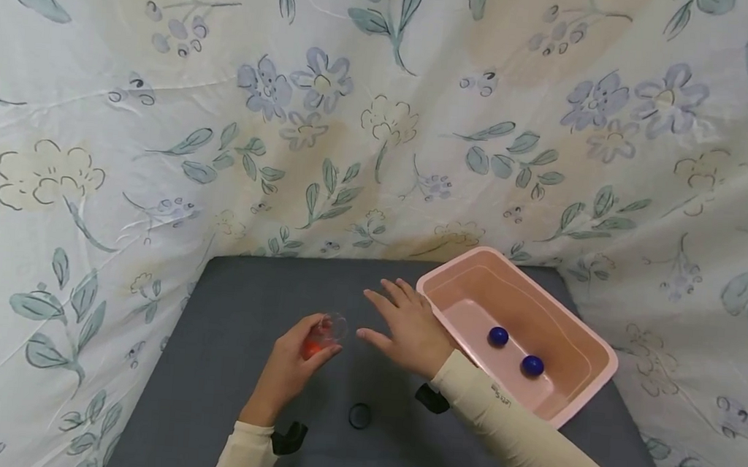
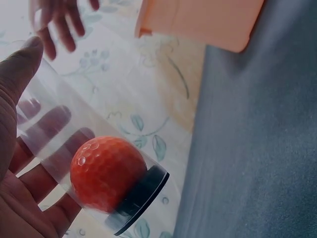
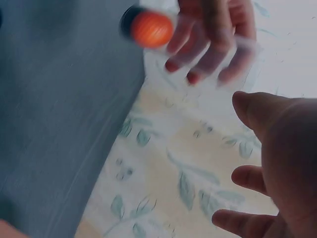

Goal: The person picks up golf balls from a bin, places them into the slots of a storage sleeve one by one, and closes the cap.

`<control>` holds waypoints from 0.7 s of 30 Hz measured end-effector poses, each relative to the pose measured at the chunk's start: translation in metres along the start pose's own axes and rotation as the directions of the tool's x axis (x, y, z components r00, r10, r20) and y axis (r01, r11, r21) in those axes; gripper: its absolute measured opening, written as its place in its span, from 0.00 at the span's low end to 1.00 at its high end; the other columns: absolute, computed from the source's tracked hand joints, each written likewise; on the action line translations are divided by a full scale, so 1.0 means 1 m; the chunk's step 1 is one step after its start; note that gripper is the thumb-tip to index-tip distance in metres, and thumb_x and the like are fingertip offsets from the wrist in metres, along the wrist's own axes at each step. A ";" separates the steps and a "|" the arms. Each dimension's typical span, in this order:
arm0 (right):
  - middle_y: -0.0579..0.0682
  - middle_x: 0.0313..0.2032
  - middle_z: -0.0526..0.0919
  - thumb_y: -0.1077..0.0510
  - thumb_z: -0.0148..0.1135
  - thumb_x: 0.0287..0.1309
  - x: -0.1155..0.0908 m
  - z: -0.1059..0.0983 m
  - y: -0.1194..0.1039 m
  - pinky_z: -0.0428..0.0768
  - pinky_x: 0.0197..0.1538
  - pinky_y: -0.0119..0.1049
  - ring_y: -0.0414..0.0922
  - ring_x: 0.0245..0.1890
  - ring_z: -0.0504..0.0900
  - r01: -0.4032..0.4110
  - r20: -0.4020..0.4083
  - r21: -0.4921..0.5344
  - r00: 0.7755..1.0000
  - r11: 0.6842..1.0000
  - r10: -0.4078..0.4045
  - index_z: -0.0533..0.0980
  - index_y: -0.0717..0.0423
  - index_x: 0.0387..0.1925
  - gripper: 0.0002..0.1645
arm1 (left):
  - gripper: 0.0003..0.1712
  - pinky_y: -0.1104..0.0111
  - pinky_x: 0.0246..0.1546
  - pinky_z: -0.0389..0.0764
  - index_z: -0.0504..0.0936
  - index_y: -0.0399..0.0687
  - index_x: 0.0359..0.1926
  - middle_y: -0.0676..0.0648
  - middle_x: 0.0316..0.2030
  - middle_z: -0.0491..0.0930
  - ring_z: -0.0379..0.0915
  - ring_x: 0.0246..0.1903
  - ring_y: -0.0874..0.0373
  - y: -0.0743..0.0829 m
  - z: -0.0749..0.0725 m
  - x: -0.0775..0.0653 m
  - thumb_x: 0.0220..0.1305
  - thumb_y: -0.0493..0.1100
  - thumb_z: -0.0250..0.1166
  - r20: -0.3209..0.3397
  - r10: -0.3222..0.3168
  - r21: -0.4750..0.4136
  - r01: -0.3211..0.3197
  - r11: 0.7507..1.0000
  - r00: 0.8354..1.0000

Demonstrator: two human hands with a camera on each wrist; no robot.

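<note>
Nearest you: two cream sleeves, the left and the right, the latter with small dark writing near the cuff. One black mount at each wrist, left and right.

Item: cap, dark and round, lying on the grey table in front of you, between your forearms and touching neither.

Item: your left hand, raised, fingers and thumb curled round the side of a clear tube. The tube is held at a tilt. Inside it, one orange ball, dimpled, sitting at the end fitted with a black base. The clear end lies toward your other hand.

Item: your right hand, fingers spread and well extended, thumb apart, grasping nothing. It is near the tube, with a gap between. In the head view it overlaps the near-left side of the tub; contact there you cannot tell from that angle.

Item: tub, pink, oblong, set aslant on your right. Contents: two blue balls, one nearer you, one farther, apart on its floor.

Farthest: curtain, pale, printed with flowers and leaves, behind the table.
</note>
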State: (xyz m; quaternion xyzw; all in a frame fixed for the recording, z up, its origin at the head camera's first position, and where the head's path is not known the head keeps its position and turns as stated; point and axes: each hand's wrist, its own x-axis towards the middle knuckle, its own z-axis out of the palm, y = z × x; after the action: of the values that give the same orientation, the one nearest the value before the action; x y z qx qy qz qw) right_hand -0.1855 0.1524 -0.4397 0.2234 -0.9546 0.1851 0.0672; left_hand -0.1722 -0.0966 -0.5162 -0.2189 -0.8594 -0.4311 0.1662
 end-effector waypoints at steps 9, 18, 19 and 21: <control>0.57 0.82 0.52 0.25 0.57 0.66 -0.016 -0.016 0.031 0.47 0.75 0.76 0.65 0.82 0.47 -0.136 0.033 -0.063 0.990 0.989 0.138 0.60 0.37 0.80 0.48 | 0.33 0.52 0.43 0.88 0.77 0.50 0.63 0.47 0.52 0.85 0.85 0.48 0.55 0.000 -0.001 0.000 0.59 0.46 0.79 0.005 -0.018 -0.026 0.019 0.999 1.000; 0.60 0.81 0.54 0.30 0.57 0.69 -0.025 -0.038 0.065 0.53 0.74 0.74 0.66 0.80 0.51 -0.129 0.019 -0.078 0.991 0.989 0.130 0.59 0.45 0.80 0.47 | 0.32 0.55 0.44 0.88 0.77 0.53 0.64 0.48 0.52 0.86 0.85 0.48 0.56 0.003 0.002 -0.004 0.60 0.46 0.78 0.010 -0.041 -0.003 0.041 0.999 0.999; 0.61 0.80 0.54 0.31 0.57 0.70 -0.027 -0.041 0.070 0.53 0.74 0.73 0.66 0.79 0.52 -0.133 0.019 -0.073 0.991 0.988 0.134 0.59 0.46 0.80 0.46 | 0.32 0.55 0.44 0.88 0.77 0.53 0.64 0.48 0.51 0.86 0.85 0.47 0.56 0.003 0.002 -0.005 0.60 0.46 0.78 0.008 -0.042 -0.003 0.042 0.999 0.999; 0.62 0.79 0.56 0.32 0.57 0.71 -0.029 -0.044 0.082 0.54 0.75 0.72 0.66 0.79 0.52 -0.155 0.020 -0.067 0.988 0.986 0.156 0.59 0.47 0.80 0.45 | 0.31 0.56 0.43 0.88 0.78 0.52 0.63 0.48 0.50 0.86 0.85 0.47 0.57 0.004 0.002 -0.007 0.60 0.46 0.78 0.006 -0.036 0.002 0.036 0.999 0.999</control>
State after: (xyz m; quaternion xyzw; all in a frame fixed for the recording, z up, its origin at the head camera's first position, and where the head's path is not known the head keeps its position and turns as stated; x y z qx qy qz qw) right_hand -0.1946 0.2498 -0.4316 0.1483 -0.9755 0.1555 0.0477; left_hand -0.1649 -0.0944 -0.5179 -0.2045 -0.8640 -0.4327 0.1560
